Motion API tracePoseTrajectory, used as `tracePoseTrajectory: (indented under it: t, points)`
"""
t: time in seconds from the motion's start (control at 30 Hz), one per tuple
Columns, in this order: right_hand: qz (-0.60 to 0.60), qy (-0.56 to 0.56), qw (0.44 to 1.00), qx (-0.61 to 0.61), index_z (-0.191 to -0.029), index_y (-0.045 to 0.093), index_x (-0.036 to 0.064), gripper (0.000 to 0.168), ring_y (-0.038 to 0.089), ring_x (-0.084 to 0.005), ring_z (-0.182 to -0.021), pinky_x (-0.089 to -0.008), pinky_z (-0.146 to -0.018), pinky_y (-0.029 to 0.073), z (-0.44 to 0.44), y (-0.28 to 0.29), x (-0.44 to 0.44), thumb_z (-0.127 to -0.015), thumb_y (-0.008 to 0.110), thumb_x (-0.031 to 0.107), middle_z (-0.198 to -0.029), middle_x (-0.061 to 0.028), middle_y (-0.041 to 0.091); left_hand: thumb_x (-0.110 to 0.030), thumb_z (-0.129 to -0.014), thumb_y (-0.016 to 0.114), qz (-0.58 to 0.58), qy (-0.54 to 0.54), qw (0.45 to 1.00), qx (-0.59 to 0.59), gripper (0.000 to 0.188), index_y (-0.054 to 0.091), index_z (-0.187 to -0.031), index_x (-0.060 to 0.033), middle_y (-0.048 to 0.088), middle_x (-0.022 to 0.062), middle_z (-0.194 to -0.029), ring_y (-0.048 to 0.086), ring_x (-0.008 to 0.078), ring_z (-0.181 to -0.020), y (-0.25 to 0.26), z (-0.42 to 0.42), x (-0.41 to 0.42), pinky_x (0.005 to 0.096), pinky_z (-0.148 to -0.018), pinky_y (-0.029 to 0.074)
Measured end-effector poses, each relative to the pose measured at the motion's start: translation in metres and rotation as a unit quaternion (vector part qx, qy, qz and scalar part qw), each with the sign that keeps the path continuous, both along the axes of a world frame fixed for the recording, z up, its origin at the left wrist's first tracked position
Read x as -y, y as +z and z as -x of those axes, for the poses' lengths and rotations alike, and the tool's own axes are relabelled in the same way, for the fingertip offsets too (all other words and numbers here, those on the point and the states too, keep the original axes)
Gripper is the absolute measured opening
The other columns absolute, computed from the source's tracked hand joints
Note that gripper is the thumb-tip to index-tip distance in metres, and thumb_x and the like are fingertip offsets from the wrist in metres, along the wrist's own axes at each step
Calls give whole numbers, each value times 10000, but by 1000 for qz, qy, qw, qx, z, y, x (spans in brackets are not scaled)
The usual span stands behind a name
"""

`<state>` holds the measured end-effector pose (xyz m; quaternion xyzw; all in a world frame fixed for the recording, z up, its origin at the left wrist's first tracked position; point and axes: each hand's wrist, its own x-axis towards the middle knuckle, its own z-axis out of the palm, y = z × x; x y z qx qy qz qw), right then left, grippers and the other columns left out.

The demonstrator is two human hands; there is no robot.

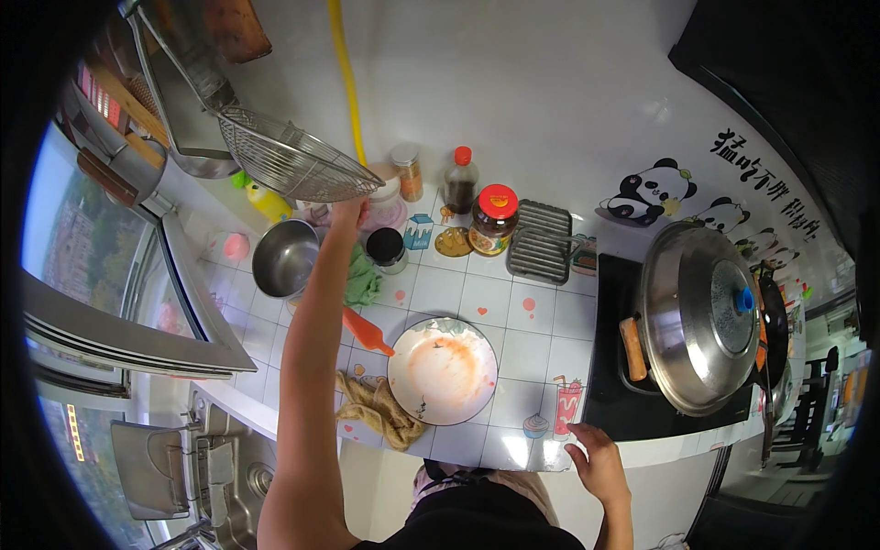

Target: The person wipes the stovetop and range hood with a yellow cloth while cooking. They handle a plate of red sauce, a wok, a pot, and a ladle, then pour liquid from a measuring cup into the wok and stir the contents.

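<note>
My left arm stretches across the counter, and my left hand is at the back beside a pink-and-white jar. A hanging wire strainer partly covers that hand, so its grip is unclear. Below on the tiled counter lies a white plate with reddish-orange stains. My right hand hovers by the front edge with fingers apart and nothing in it. Near my left forearm are a steel pot, a green cloth, an orange-red utensil and a black-lidded jar. A tan cloth touches the plate's side.
A lidded steel wok sits on the black cooktop at right. Along the wall stand a spice jar, a sauce bottle, a red-lidded jar and a ridged grey rack. An open window juts in at left.
</note>
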<state>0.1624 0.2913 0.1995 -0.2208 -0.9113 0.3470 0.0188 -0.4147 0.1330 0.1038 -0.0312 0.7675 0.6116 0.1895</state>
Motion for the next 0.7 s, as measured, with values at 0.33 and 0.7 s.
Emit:
tracePoseTrajectory:
  t: [0.33, 0.7]
  points:
    - [162, -54, 975, -142, -1070, 618, 9, 226, 636, -202, -729, -291, -644, 503, 60, 2, -14, -856, 640, 78, -876, -115, 665, -461, -888, 557, -80, -115, 990, -12, 409, 533, -662, -120, 446, -37, -537, 336, 47, -437, 117, -236, 1, 218, -421, 228]
    - [336, 12, 904, -264, -1007, 562, 27, 261, 521, -49, -565, -206, -515, 421, 15, 30, -58, -794, 704, -24, -741, -27, 601, -263, -909, 627, -203, -40, 978, -2, 213, 673, -866, -60, 428, -79, -597, 297, 24, -526, 110, -471, -43, 214, -477, 203]
